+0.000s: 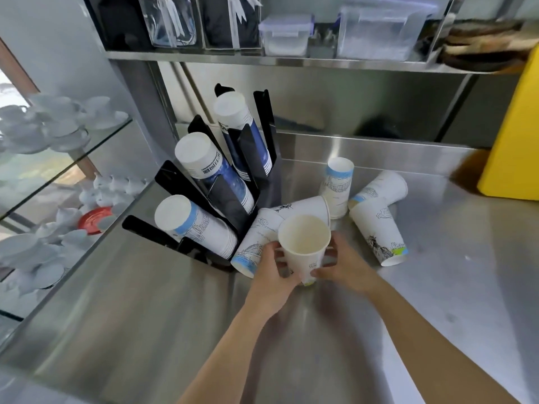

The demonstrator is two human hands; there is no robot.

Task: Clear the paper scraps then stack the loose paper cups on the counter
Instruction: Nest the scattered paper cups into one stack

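Observation:
An upright white paper cup [304, 243] stands mouth-up on the steel counter [320, 345], and both hands grip it: my left hand [272, 275] on its left side, my right hand [347, 265] on its right. Loose cups surround it: one lying on its side with a blue band [253, 246] at the left, one tipped behind [303, 207], one standing upside down [337, 188], one lying at the back right [379, 189], and one upside down with a green band [379, 231]. No paper scraps show.
A black cup dispenser rack [221, 196] holds three slanted cup stacks [201, 167] at the left. A yellow box [513, 147] stands at the right. Glass shelves with white crockery [52, 132] sit far left; a steel shelf with containers [285, 33] runs above.

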